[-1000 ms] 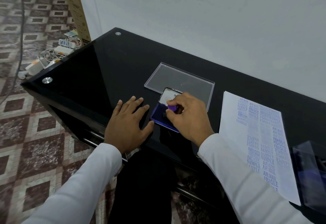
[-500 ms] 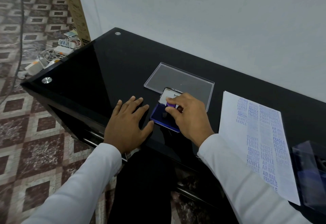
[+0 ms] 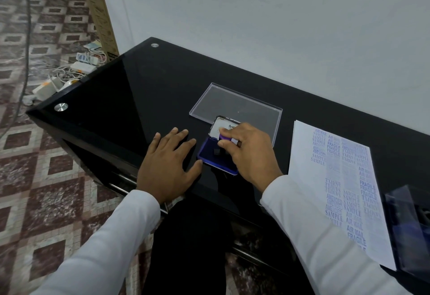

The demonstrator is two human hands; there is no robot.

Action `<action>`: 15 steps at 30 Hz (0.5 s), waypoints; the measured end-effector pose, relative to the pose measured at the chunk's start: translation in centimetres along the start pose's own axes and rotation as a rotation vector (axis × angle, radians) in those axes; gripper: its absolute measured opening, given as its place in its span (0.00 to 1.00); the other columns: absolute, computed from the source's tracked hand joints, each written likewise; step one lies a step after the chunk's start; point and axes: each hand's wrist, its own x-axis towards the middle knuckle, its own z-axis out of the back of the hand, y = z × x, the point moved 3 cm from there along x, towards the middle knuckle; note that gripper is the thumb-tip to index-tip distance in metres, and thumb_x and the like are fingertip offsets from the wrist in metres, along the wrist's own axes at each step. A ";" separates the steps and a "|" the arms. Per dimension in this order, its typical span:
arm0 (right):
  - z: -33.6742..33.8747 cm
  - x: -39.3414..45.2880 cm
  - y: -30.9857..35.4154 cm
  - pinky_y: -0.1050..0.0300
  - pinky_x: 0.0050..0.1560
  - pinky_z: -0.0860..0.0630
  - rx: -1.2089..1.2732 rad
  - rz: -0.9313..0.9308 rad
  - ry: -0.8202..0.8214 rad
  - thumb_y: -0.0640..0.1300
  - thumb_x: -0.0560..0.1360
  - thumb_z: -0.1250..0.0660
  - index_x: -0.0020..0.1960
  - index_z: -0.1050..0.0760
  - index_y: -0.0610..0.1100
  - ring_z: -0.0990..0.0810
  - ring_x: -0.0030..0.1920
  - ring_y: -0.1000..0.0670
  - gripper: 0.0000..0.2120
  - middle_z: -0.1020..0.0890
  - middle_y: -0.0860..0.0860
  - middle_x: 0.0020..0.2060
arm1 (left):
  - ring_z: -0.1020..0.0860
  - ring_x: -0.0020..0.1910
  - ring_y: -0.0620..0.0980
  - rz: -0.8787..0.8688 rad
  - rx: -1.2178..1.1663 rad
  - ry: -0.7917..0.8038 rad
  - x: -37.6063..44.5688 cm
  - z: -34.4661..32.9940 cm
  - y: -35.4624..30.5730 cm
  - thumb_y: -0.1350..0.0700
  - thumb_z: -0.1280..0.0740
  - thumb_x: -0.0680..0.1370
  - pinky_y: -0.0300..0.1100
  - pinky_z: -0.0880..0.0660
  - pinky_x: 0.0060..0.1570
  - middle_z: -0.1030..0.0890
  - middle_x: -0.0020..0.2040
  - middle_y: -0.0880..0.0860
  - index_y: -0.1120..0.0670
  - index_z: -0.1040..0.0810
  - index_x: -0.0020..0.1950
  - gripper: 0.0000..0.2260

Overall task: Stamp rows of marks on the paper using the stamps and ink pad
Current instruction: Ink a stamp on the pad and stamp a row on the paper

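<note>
The right hand (image 3: pixel 252 155) grips a small purple stamp (image 3: pixel 225 137) between thumb and index finger, the fingers (image 3: pixel 229 129) closed around its top. The stamp stands on the blue ink pad (image 3: pixel 210 155), which sits near the front edge of the black glass surface (image 3: pixel 139 90), roughly midway along it. The pad's lid (image 3: pixel 222 126) is hinged open toward the back edge and shows a white inner label with partly readable print.

The left hand (image 3: pixel 168 166) lies flat on the surface just left of the ink pad, fingers spread and holding nothing; the thumb tip touches or nearly touches the pad's front left corner.

Compared with the frame one second earlier, the left hand has not moved. The right hand stays over the pad with the same grip; the stamp's position on the pad shifts only slightly, and the ink pad itself stays in place.

A clear plastic cover (image 3: pixel 237 108) lies flat behind the ink pad, toward the back edge. The paper (image 3: pixel 302 178) lies to the right, toward the right end of the surface, already printed with columns of blue marks such as SAMPLE, FRAGILE and AIR MAIL. A dark transparent case (image 3: pixel 409 229) overlaps the paper's right edge; its contents cannot be made out.
</note>
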 end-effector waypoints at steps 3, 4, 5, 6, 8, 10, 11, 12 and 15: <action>0.0 0.0 -0.1 0.50 0.62 0.24 0.014 -0.005 0.001 0.46 0.77 0.29 0.63 0.20 0.46 0.21 0.57 0.51 0.15 0.19 0.50 0.57 | 0.42 0.79 0.49 0.000 0.003 0.002 0.1 0.0 0.0 0.32 0.48 0.77 0.56 0.50 0.79 0.34 0.78 0.48 0.45 0.29 0.74 0.31; 0.1 -0.1 -0.1 0.50 0.61 0.24 0.022 -0.008 -0.004 0.46 0.76 0.28 0.62 0.19 0.46 0.21 0.55 0.52 0.15 0.18 0.50 0.57 | 0.42 0.79 0.49 0.002 0.005 0.004 0.1 -0.1 0.0 0.32 0.49 0.77 0.56 0.50 0.79 0.34 0.78 0.48 0.45 0.30 0.74 0.31; 0.2 -0.1 -0.1 0.51 0.59 0.23 0.027 -0.007 -0.010 0.46 0.76 0.28 0.61 0.18 0.46 0.22 0.52 0.54 0.14 0.18 0.51 0.56 | 0.42 0.79 0.49 0.004 0.009 0.006 0.1 -0.1 0.0 0.32 0.49 0.77 0.56 0.50 0.79 0.34 0.78 0.48 0.44 0.30 0.74 0.31; 0.2 -0.2 0.0 0.53 0.57 0.22 0.026 -0.002 -0.014 0.46 0.75 0.27 0.60 0.18 0.46 0.23 0.49 0.56 0.14 0.18 0.51 0.54 | 0.42 0.79 0.49 0.004 0.012 0.008 0.1 -0.1 0.0 0.32 0.49 0.77 0.56 0.50 0.79 0.34 0.78 0.48 0.44 0.30 0.75 0.31; 0.3 -0.3 0.0 0.57 0.53 0.22 0.025 0.013 -0.025 0.46 0.74 0.26 0.56 0.16 0.46 0.25 0.44 0.58 0.12 0.18 0.53 0.51 | 0.42 0.79 0.49 0.004 0.016 0.008 0.1 -0.2 0.1 0.32 0.49 0.77 0.56 0.50 0.79 0.34 0.78 0.48 0.45 0.30 0.75 0.31; 0.4 -0.4 0.1 0.60 0.52 0.22 0.034 0.020 -0.041 0.45 0.73 0.25 0.55 0.16 0.45 0.24 0.43 0.58 0.11 0.18 0.53 0.49 | 0.42 0.79 0.49 0.003 0.015 0.004 0.0 -0.2 0.1 0.32 0.48 0.77 0.56 0.50 0.79 0.34 0.78 0.48 0.45 0.29 0.74 0.31; 0.4 -0.4 0.2 0.60 0.52 0.22 0.036 0.018 -0.041 0.45 0.73 0.25 0.55 0.16 0.45 0.23 0.45 0.57 0.11 0.18 0.52 0.49 | 0.42 0.79 0.49 0.004 0.016 0.004 0.1 -0.2 0.1 0.32 0.48 0.77 0.56 0.50 0.79 0.34 0.78 0.48 0.45 0.29 0.74 0.30; 0.4 -0.4 0.2 0.59 0.54 0.22 0.031 0.014 -0.037 0.45 0.74 0.26 0.56 0.16 0.44 0.22 0.47 0.56 0.12 0.17 0.52 0.50 | 0.42 0.79 0.49 0.004 0.018 0.006 0.1 -0.3 0.1 0.32 0.48 0.77 0.56 0.50 0.79 0.34 0.78 0.48 0.45 0.30 0.74 0.30; 0.2 -0.3 0.2 0.53 0.60 0.23 0.024 0.000 -0.029 0.45 0.75 0.27 0.60 0.18 0.45 0.20 0.53 0.52 0.14 0.17 0.50 0.54 | 0.42 0.79 0.49 0.003 0.014 0.003 0.0 -0.2 0.0 0.32 0.49 0.77 0.56 0.49 0.79 0.34 0.78 0.48 0.45 0.29 0.74 0.31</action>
